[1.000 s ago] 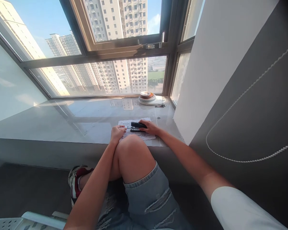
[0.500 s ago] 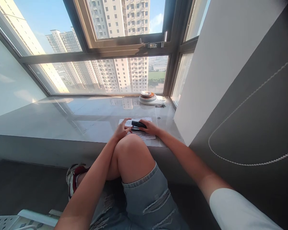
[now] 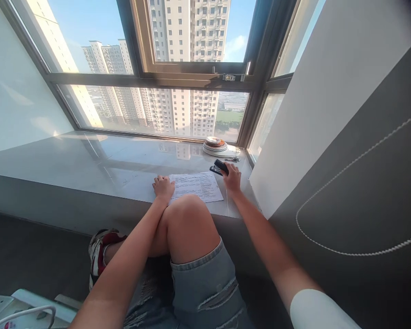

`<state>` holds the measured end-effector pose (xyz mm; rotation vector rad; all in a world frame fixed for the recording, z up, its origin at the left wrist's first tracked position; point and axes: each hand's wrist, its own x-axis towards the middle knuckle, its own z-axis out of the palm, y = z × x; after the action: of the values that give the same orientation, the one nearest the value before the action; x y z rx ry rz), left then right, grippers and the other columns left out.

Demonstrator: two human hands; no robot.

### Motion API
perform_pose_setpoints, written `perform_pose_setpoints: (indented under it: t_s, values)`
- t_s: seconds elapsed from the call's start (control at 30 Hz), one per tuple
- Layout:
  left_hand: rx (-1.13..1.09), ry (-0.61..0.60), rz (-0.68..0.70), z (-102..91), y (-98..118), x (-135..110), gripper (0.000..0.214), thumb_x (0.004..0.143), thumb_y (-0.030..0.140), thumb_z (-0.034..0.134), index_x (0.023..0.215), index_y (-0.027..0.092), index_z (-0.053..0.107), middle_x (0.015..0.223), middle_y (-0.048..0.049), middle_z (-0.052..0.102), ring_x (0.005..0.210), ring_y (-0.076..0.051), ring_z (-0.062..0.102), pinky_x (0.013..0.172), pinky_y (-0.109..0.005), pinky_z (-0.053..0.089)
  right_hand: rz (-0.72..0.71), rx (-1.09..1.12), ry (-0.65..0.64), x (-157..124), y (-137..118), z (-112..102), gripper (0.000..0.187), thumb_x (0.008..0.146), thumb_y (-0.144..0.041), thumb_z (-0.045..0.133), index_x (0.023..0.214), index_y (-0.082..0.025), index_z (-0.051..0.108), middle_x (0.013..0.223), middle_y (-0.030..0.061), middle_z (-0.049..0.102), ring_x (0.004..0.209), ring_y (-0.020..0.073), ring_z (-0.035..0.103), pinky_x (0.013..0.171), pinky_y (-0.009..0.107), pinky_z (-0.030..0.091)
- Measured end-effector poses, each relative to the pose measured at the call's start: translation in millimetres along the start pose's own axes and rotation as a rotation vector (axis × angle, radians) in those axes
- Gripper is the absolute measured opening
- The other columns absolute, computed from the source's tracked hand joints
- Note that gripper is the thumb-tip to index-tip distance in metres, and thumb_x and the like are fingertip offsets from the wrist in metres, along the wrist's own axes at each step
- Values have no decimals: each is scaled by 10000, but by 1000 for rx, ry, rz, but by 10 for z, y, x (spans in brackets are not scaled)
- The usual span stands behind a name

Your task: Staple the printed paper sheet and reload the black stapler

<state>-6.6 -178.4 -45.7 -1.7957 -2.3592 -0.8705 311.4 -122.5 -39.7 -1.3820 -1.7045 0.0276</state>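
A printed sheet of paper [image 3: 196, 186] lies on the glossy grey windowsill [image 3: 99, 164], just beyond my raised knee. My left hand [image 3: 163, 187] rests with curled fingers on the sill at the paper's left edge. My right hand [image 3: 231, 177] is closed round a black stapler [image 3: 220, 167], held just off the paper's far right corner, above the sill.
A stack of plates [image 3: 215, 145] stands at the back of the sill near the window corner, with small dark bits [image 3: 231, 159] beside it. A white and grey wall [image 3: 329, 114] with a bead cord closes the right side. A white plastic item [image 3: 23, 306] sits at the lower left.
My right hand has carried the stapler off the paper to the right. My left hand has slid back to the paper's left edge. The view has tilted slightly.
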Motion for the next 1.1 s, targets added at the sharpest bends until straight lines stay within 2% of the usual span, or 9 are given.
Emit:
perform_pose_setpoints:
  t_s: [0.17, 0.27, 0.37, 0.67, 0.8, 0.97, 1.1]
  values:
    - [-111, -38, 22, -13, -47, 23, 201, 955, 320, 569, 1055, 198, 692, 1194, -219, 672, 1203, -425, 556, 948, -528, 473, 103, -115, 48, -4, 161, 9, 371, 1004, -339, 481, 1328, -227, 621, 1247, 186, 649, 1163, 389, 513, 952, 548, 380]
    - [-236, -75, 18, -26, -62, 45, 201, 967, 274, 554, 1135, 241, 659, 1138, -150, 725, 1119, -371, 630, 939, -470, 466, 140, -114, -40, -10, 177, 41, 353, 983, -306, 524, 1304, -220, 643, 1247, 202, 646, 1178, 406, 515, 947, 559, 389]
    - [-284, -107, 14, -23, -69, 69, 216, 974, 257, 545, 1170, 276, 633, 1062, -106, 755, 1065, -341, 673, 939, -440, 457, 186, -115, -132, -5, 160, 50, 364, 954, -265, 574, 1310, -234, 640, 1282, 180, 639, 1220, 405, 511, 959, 550, 399]
    - [-274, -209, -79, -14, -90, 180, 261, 967, 297, 549, 1215, 271, 624, 1096, -129, 757, 1121, -363, 664, 937, -464, 466, 190, -97, -91, -6, 218, 63, 335, 962, -306, 559, 1278, -235, 644, 1253, 173, 641, 1190, 386, 517, 945, 524, 406]
    - [-277, -219, -64, -34, -96, 192, 280, 977, 310, 542, 1242, 260, 616, 1161, -134, 746, 1177, -366, 642, 976, -464, 457, 174, -61, -82, 7, 224, 77, 298, 961, -360, 573, 1223, -244, 653, 1214, 145, 654, 1177, 358, 525, 928, 476, 406]
    - [-286, -283, -98, -57, -118, 180, 322, 1021, 347, 469, 1322, 274, 555, 1208, -115, 726, 1191, -357, 623, 936, -446, 475, 200, -117, -104, 10, 170, 55, 303, 955, -291, 565, 1245, -240, 639, 1218, 109, 666, 1192, 315, 534, 965, 445, 375]
    - [-307, -271, -87, -51, -140, 178, 298, 1018, 343, 491, 1301, 270, 549, 1207, -103, 727, 1210, -334, 613, 927, -412, 474, 191, -93, -107, 19, 189, 71, 328, 928, -251, 578, 1250, -245, 638, 1248, 94, 665, 1208, 310, 542, 984, 444, 373]
